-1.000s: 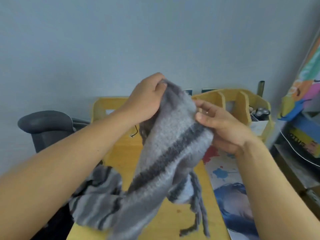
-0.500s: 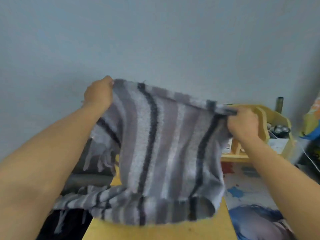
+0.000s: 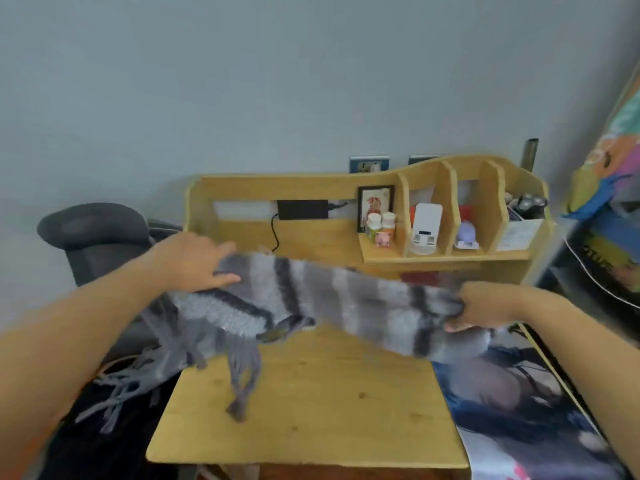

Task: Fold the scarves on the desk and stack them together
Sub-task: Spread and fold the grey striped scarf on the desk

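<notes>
no legible text, labels blurred

- Two forearms are showing from the lower corners, both bare right up to the frame edge, with no sleeve appearing on either.
- The left hand (image 3: 194,261) is wearing no glove, ring or watch that can be made out.
- The right hand (image 3: 485,306) is likewise showing bare, its wrist carrying no band.
- Motion blur is softening both hands, so finer marks cannot be told.
</notes>
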Tool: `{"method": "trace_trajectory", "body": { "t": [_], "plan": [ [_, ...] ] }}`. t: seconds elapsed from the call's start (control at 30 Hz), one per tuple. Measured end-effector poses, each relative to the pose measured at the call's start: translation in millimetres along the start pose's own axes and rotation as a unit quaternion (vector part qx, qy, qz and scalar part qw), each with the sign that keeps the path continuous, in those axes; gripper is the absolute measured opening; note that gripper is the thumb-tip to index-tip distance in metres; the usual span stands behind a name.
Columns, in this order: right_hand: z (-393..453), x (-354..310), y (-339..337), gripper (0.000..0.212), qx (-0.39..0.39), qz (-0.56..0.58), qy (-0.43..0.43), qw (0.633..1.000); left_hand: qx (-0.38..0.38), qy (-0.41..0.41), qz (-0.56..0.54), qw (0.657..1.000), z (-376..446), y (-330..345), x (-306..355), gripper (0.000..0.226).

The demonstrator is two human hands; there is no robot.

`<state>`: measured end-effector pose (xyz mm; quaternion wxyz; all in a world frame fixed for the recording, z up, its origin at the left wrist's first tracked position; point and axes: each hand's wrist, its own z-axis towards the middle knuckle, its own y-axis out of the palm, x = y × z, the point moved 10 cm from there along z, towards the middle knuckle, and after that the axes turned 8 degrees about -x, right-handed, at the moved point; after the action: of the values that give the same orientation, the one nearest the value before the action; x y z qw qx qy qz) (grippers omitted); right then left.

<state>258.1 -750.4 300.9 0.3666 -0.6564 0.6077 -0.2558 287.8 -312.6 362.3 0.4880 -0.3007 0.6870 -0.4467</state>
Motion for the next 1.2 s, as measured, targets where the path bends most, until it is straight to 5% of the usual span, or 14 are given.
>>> {"method": "trace_trajectory", "body": {
  "t": [0.07, 0.17, 0.3, 0.37, 0.43, 0.57, 0.67, 0.83, 0.97, 1.07, 1.13, 1.17, 1.2],
  "plan": [
    [19.1, 2.4, 37.4, 0.040, -0.028, -0.005, 0.005, 1.000, -0.113, -0.026, -0.045, 0.992, -3.2, 50.3, 32.7, 0.076],
    [25.4, -36.5, 51.0, 0.042, 0.036, 0.039, -0.053, 0.997, -0.082, -0.105, -0.378, 0.916, -13.1, 59.9, 84.2, 0.069],
    [0.0, -133.2, 64.2, 0.030, 0.064, 0.042, -0.218, 0.973, -0.071, 0.042, -0.528, 0.845, -43.2, 12.7, 214.8, 0.104],
    [-22.0, -171.0, 66.5, 0.030, 0.055, 0.077, -0.299, 0.950, -0.105, 0.103, -0.546, 0.825, -55.0, 16.3, 252.6, 0.081],
    [-29.1, -185.2, 66.4, 0.030, 0.044, 0.150, -0.350, 0.924, -0.090, 0.066, -0.553, 0.825, -61.9, 20.4, 240.8, 0.033],
    [-13.1, -184.0, 100.3, 0.020, -0.150, 0.249, -0.370, 0.882, -0.070, -0.013, -0.474, 0.878, -80.6, 10.5, 181.0, 0.010],
    [12.5, -178.0, 139.0, 0.022, -0.205, 0.136, -0.339, 0.908, 0.041, -0.084, -0.474, 0.876, -102.3, -19.2, 117.6, 0.039],
    [51.4, -169.3, 144.2, 0.030, -0.162, 0.093, -0.282, 0.941, 0.275, -0.215, -0.512, 0.785, -153.0, -62.1, 8.2, 0.044],
    [58.7, -169.6, 101.2, 0.024, -0.051, 0.307, -0.247, 0.918, 0.266, -0.250, -0.420, 0.831, -161.5, -77.6, -30.6, 0.014],
    [48.9, -144.2, 43.8, 0.027, 0.068, 0.576, -0.199, 0.790, 0.209, -0.275, -0.267, 0.900, -151.4, -76.0, -51.8, 0.019],
    [30.4, -135.5, 4.3, 0.029, 0.061, 0.655, -0.235, 0.715, 0.150, -0.296, -0.179, 0.926, -140.8, -66.0, -72.7, 0.013],
    [17.0, -135.0, -17.3, 0.027, 0.056, 0.635, -0.267, 0.722, 0.126, -0.309, -0.144, 0.931, -136.7, -61.7, -85.1, 0.006],
    [1.5, -135.9, -35.0, 0.023, 0.054, 0.539, -0.294, 0.787, 0.112, -0.321, -0.120, 0.933, -132.1, -59.2, -97.2, 0.011]
  ]
}}
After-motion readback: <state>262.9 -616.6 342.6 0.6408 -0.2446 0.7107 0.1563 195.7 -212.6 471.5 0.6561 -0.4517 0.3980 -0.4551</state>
